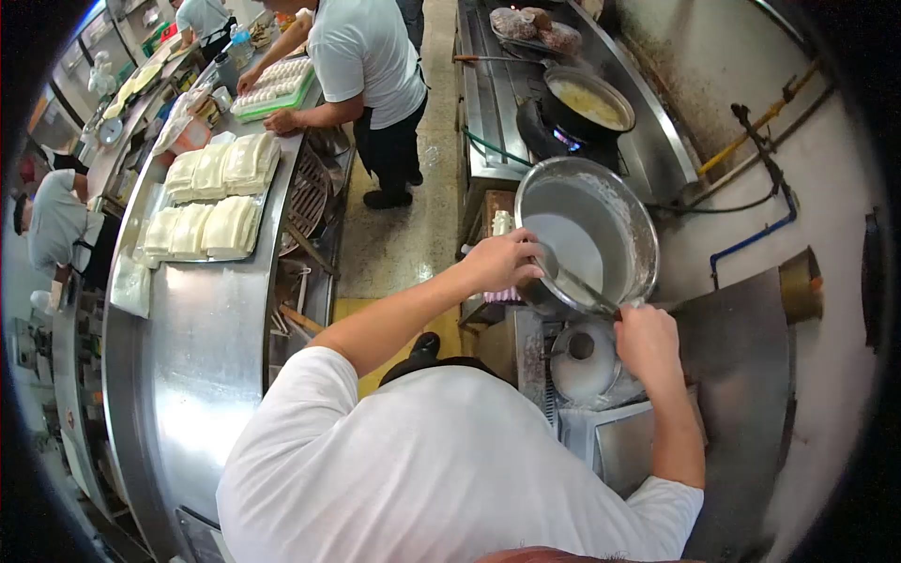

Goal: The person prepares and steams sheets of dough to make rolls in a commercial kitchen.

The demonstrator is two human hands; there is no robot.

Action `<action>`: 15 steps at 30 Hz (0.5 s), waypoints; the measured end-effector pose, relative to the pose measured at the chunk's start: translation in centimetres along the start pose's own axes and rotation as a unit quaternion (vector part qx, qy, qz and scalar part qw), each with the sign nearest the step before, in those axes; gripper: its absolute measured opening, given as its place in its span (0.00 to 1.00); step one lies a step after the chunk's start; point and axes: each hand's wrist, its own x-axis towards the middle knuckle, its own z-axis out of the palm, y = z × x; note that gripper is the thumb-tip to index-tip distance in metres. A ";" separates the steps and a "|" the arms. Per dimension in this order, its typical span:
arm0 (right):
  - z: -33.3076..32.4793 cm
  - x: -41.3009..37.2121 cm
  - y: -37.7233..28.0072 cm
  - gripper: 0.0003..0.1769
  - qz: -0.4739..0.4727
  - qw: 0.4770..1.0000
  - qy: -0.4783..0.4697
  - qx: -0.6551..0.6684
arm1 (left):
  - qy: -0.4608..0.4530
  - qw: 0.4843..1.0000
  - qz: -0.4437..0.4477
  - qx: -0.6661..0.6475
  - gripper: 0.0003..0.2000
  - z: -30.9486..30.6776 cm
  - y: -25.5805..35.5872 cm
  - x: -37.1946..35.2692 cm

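A large metal pot (636, 211) with whitish liquid (566, 246) inside stands in front of me, right of centre. My left hand (507, 261) is closed at the pot's near left rim, beside the bowl end of a metal ladle (584, 289); what exactly its fingers grip is partly hidden. The ladle lies across the near rim, slanting down to the right. My right hand (648, 340) is wrapped round its handle end. Just below the pot is a round white-coated container (584, 361) with a dark round opening.
Beyond the pot, a black wok (591, 101) with yellowish contents sits over a lit burner. Trays of stacked pale sheets (225, 167) lie on the steel counter (202, 347) at left. A co-worker (368, 66) stands at that counter, hands at a green tray (274, 92). Pipes (760, 225) line the right wall.
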 end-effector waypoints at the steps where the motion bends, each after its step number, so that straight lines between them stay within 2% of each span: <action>1: 1.7 -0.2 0.1 0.08 0.012 1.000 0.018 0.000 | -0.010 1.000 -0.027 -0.013 0.17 0.3 0.8 -0.4; 2: 3.0 -0.4 0.5 0.08 0.017 1.000 0.012 0.015 | -0.026 0.999 -0.029 -0.008 0.17 0.9 1.0 -0.8; 5: 5.5 -0.2 2.3 0.05 0.049 0.999 0.023 0.003 | 0.030 0.998 -0.047 -0.003 0.17 1.9 0.8 -0.4; 8: 5.1 -0.2 4.7 0.06 0.009 0.999 0.039 -0.024 | 0.039 0.998 -0.058 0.004 0.17 2.0 1.1 -0.2; 9: 4.7 -0.3 5.2 0.07 -0.003 0.999 0.046 -0.030 | 0.037 0.997 -0.072 -0.009 0.17 2.0 1.3 -0.2; 11: 1.2 -0.5 5.3 0.07 -0.016 1.000 -0.014 -0.003 | 0.044 0.997 -0.058 -0.021 0.16 2.6 0.7 0.0; 15: -2.0 -0.9 5.0 0.07 -0.025 1.000 -0.017 -0.001 | 0.060 0.995 -0.058 -0.051 0.16 3.3 0.5 0.1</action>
